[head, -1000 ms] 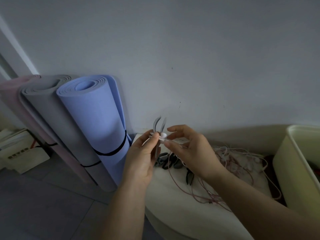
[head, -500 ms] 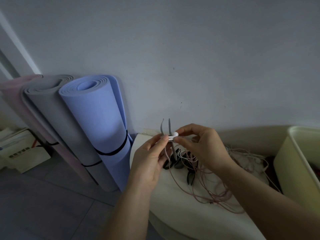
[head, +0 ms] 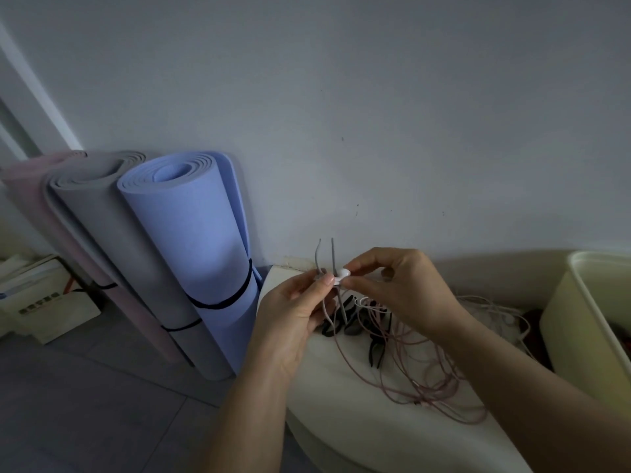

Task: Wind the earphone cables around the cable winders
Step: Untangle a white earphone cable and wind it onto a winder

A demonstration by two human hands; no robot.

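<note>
Item, as I log it: grey two-pronged flexible cable winder (head: 332, 254), long axis upright, pinched mid-length by my left hand (head: 293, 312). White plastic earbud (head: 342, 275), pinched by my right hand (head: 399, 291), touches the winder's right side. Thin pinkish cable (head: 403, 380) trails down onto white padded surface (head: 341, 421). Lilac rolled mat (head: 191, 240) leans against the wall.

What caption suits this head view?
Left hand holds a grey cable winder, right hand pinches a white earbud, above tangled pink cables.
</note>
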